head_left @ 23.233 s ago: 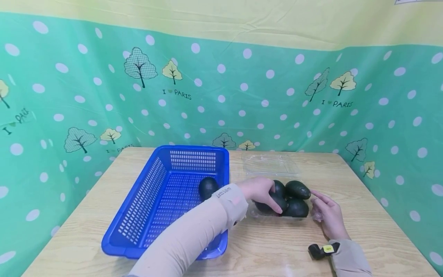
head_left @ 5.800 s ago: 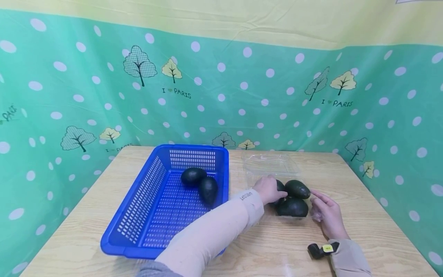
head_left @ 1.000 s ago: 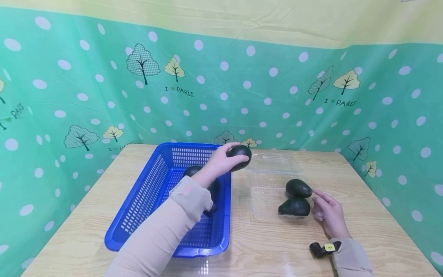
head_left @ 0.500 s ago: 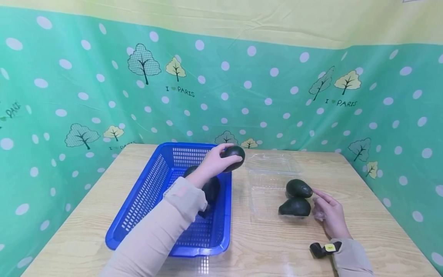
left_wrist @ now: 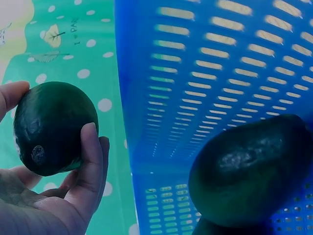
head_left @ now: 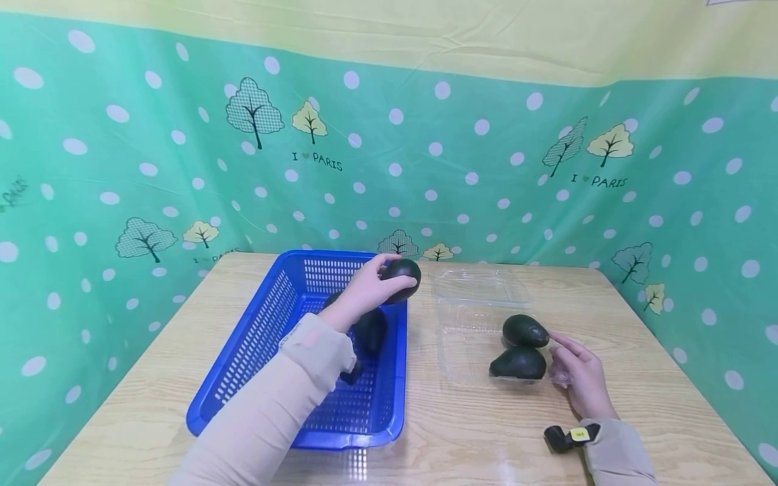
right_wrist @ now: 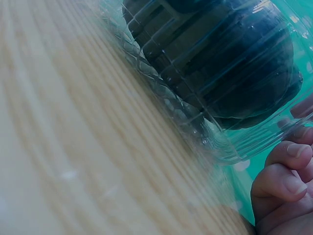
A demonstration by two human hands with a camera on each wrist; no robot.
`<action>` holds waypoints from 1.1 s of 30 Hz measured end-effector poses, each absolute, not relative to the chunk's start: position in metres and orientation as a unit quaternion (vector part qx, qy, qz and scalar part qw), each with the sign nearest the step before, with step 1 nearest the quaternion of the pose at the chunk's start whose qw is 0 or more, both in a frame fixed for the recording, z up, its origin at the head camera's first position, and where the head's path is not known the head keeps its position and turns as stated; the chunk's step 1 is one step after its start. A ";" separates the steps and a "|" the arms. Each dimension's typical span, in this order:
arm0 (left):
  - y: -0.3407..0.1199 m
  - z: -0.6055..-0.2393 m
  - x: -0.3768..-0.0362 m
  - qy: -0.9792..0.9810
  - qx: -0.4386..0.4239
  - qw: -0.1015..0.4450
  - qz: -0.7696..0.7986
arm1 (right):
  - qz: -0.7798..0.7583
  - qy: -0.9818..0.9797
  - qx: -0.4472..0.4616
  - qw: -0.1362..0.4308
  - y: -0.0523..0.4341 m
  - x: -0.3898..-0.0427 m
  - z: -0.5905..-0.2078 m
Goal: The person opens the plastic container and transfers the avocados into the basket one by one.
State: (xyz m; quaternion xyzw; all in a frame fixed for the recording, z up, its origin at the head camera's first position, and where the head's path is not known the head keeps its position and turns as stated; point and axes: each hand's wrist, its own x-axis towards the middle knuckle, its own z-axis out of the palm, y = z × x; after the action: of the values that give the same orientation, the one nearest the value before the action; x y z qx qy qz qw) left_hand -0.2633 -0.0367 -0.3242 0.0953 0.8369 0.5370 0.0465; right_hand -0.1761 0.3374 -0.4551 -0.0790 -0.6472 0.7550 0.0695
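Note:
My left hand (head_left: 367,290) grips a dark green avocado (head_left: 401,280) at the right rim of the blue basket (head_left: 398,398), near its far corner. In the left wrist view, fingers and thumb curve round the avocado (left_wrist: 56,129), its stem scar showing. Inside the basket, two more avocados lie partly behind my arm; one avocado (head_left: 371,331) is plainer to see. Two avocados (head_left: 524,331) sit at the right end of the clear plastic container (head_left: 462,351). My right hand (head_left: 580,378) holds that end of the container, index finger stretched along it, other fingers curled by its wall (right_wrist: 230,147).
The container's clear lid (head_left: 480,287) stands open at its far side. A wooden table (head_left: 462,439) lies under everything, with a green dotted curtain (head_left: 425,175) behind and at both sides. A small black device (head_left: 568,437) is strapped to the right wrist.
Over the last second my left hand has carried the avocado left, onto the basket's rim. Earlier, it took avocados from the container to the basket. The right hand has stayed put.

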 end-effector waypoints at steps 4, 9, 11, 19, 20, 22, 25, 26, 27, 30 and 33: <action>-0.042 -0.326 -0.263 0.840 0.094 0.047 0.532 | 0.754 -0.649 -0.082 0.070 0.337 -0.176 -0.455; -0.045 -0.327 -0.263 0.846 0.089 0.042 0.524 | 0.751 -0.651 -0.082 0.073 0.338 -0.177 -0.455; -0.045 -0.328 -0.263 0.849 0.089 0.040 0.520 | 0.751 -0.652 -0.081 0.073 0.338 -0.177 -0.455; -0.052 -0.332 -0.265 0.856 0.087 0.044 0.508 | 0.753 -0.649 -0.076 0.073 0.337 -0.177 -0.456; -0.053 -0.333 -0.265 0.857 0.088 0.043 0.506 | 0.754 -0.649 -0.076 0.072 0.337 -0.177 -0.456; -0.055 -0.334 -0.265 0.861 0.088 0.041 0.499 | 0.755 -0.647 -0.075 0.071 0.337 -0.177 -0.456; -0.057 -0.335 -0.265 0.867 0.090 0.041 0.488 | 0.756 -0.647 -0.073 0.070 0.337 -0.176 -0.456; -0.057 -0.335 -0.265 0.869 0.091 0.042 0.485 | 0.756 -0.647 -0.073 0.070 0.337 -0.176 -0.456; -0.058 -0.336 -0.265 0.871 0.091 0.040 0.480 | 0.755 -0.648 -0.073 0.070 0.337 -0.176 -0.456; -0.060 -0.337 -0.265 0.876 0.094 0.036 0.471 | 0.754 -0.649 -0.075 0.071 0.337 -0.176 -0.456; -0.063 -0.338 -0.265 0.880 0.098 0.031 0.463 | 0.755 -0.647 -0.075 0.072 0.337 -0.176 -0.457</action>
State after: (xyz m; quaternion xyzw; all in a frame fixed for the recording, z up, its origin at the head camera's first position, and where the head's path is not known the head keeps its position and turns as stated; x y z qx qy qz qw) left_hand -0.2648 -0.0628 -0.3383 0.0975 0.8805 0.4629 0.0312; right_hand -0.1763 0.3370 -0.4568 -0.0748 -0.6470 0.7553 0.0722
